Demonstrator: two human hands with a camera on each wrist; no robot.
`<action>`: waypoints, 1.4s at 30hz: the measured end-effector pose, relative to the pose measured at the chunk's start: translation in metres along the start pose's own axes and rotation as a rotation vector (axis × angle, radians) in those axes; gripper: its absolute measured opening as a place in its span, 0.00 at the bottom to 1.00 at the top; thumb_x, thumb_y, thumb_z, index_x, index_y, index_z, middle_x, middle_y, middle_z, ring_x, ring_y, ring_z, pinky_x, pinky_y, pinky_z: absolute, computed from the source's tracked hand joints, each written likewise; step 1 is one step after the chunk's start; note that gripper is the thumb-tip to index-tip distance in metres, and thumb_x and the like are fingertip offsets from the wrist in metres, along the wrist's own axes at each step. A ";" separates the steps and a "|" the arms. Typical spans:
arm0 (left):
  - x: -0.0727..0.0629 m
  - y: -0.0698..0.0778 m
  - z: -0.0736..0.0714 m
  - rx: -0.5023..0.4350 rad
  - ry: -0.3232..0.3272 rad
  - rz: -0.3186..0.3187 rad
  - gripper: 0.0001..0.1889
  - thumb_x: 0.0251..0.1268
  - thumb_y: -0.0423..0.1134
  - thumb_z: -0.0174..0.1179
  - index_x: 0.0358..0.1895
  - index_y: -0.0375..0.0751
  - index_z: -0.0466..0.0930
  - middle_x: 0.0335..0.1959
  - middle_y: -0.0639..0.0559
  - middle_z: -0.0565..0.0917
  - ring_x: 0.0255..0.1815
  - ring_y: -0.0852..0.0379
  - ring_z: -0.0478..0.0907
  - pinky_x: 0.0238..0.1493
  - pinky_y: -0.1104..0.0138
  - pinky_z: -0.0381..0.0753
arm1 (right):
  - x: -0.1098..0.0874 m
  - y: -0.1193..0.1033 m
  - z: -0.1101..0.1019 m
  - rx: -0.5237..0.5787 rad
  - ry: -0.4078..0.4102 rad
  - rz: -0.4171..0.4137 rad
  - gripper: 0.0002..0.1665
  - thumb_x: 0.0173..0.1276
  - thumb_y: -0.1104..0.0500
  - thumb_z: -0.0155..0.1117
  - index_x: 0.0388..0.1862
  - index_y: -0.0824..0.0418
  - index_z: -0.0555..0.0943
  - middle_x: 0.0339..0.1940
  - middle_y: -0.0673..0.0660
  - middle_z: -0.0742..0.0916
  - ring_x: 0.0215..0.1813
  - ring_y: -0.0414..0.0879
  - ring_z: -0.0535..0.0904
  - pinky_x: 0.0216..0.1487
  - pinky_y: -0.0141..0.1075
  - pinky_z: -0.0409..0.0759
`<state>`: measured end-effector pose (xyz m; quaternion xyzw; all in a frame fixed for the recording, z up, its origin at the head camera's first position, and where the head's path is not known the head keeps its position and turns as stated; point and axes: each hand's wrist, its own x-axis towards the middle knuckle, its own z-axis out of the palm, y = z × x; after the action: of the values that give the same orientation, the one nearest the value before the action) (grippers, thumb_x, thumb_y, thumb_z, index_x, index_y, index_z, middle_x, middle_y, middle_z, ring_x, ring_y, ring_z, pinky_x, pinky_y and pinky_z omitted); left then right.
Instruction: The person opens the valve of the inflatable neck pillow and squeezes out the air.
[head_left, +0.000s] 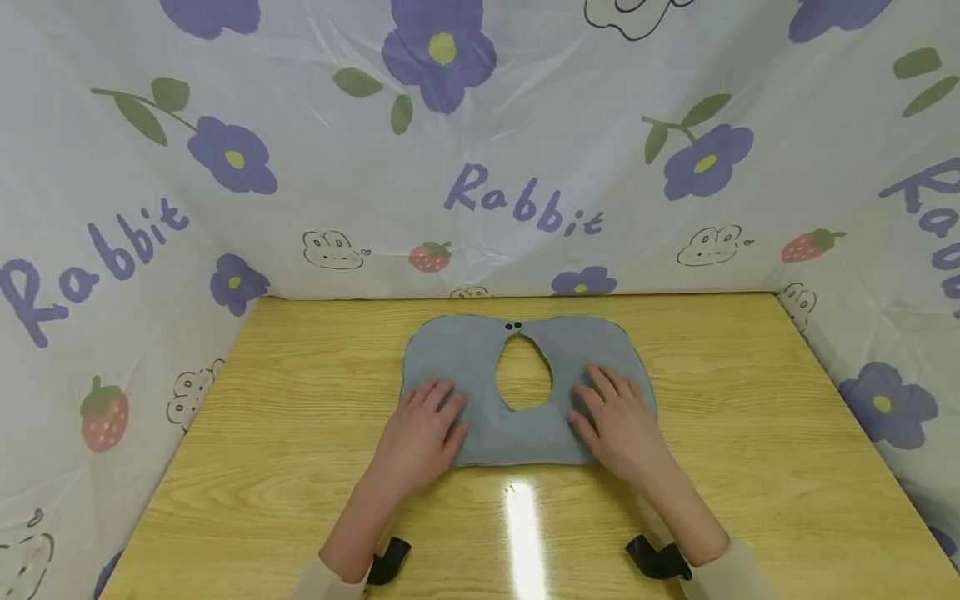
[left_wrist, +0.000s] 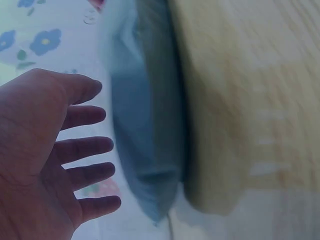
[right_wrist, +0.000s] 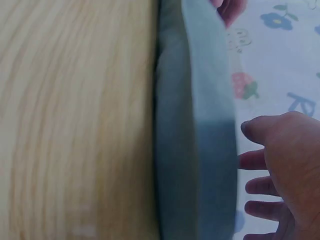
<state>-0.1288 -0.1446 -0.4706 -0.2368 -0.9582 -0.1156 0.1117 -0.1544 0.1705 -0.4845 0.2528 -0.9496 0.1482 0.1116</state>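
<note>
A padded grey-blue cloth piece [head_left: 480, 433] lies flat on the wooden table, with an oval hole in its middle. Two black dots like snaps sit close together at its far edge, just above the hole. My left hand [head_left: 423, 429] is over its left part, fingers spread and lightly bent, thumb toward the middle. Over the right part, my right hand [head_left: 621, 421] lies with its fingers apart too. Both wrist views show the cloth's thick side edge, with the fingertips of the left hand [left_wrist: 35, 145] and the right hand [right_wrist: 295, 170] close over its surface.
The wooden table [head_left: 300, 383] reaches back to a white sheet [head_left: 360, 183] printed with flowers, strawberries and rabbits, which also hangs at both sides. A black strap piece [head_left: 390, 561] shows by the left wrist, another black strap piece [head_left: 656, 558] by the right.
</note>
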 end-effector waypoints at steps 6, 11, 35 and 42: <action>-0.004 0.014 -0.016 0.012 -0.026 0.034 0.21 0.72 0.43 0.65 0.63 0.39 0.82 0.64 0.37 0.79 0.69 0.34 0.71 0.66 0.41 0.71 | -0.006 -0.011 -0.008 -0.013 0.012 -0.024 0.25 0.74 0.51 0.67 0.62 0.66 0.82 0.72 0.69 0.75 0.73 0.66 0.68 0.69 0.66 0.66; -0.008 0.020 -0.018 0.021 -0.041 0.037 0.20 0.72 0.44 0.65 0.62 0.40 0.83 0.63 0.38 0.79 0.69 0.36 0.72 0.66 0.40 0.72 | -0.013 -0.014 -0.005 -0.019 0.004 -0.036 0.25 0.73 0.52 0.69 0.61 0.66 0.83 0.70 0.69 0.76 0.73 0.66 0.69 0.69 0.65 0.66; -0.016 0.015 0.001 0.012 -0.067 0.042 0.18 0.69 0.42 0.69 0.59 0.40 0.85 0.62 0.39 0.80 0.68 0.35 0.72 0.63 0.42 0.74 | -0.024 -0.012 0.005 -0.054 -0.003 -0.073 0.25 0.71 0.51 0.70 0.61 0.65 0.83 0.66 0.66 0.81 0.69 0.65 0.73 0.68 0.64 0.68; -0.017 0.014 0.005 0.030 -0.092 0.034 0.17 0.71 0.42 0.67 0.59 0.42 0.85 0.63 0.40 0.79 0.69 0.36 0.72 0.63 0.43 0.74 | -0.024 -0.012 0.007 -0.043 0.022 -0.081 0.25 0.70 0.52 0.72 0.60 0.64 0.83 0.64 0.66 0.82 0.67 0.64 0.74 0.66 0.65 0.69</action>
<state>-0.1086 -0.1384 -0.4773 -0.2563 -0.9598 -0.0884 0.0728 -0.1290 0.1691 -0.4949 0.2871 -0.9402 0.1259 0.1331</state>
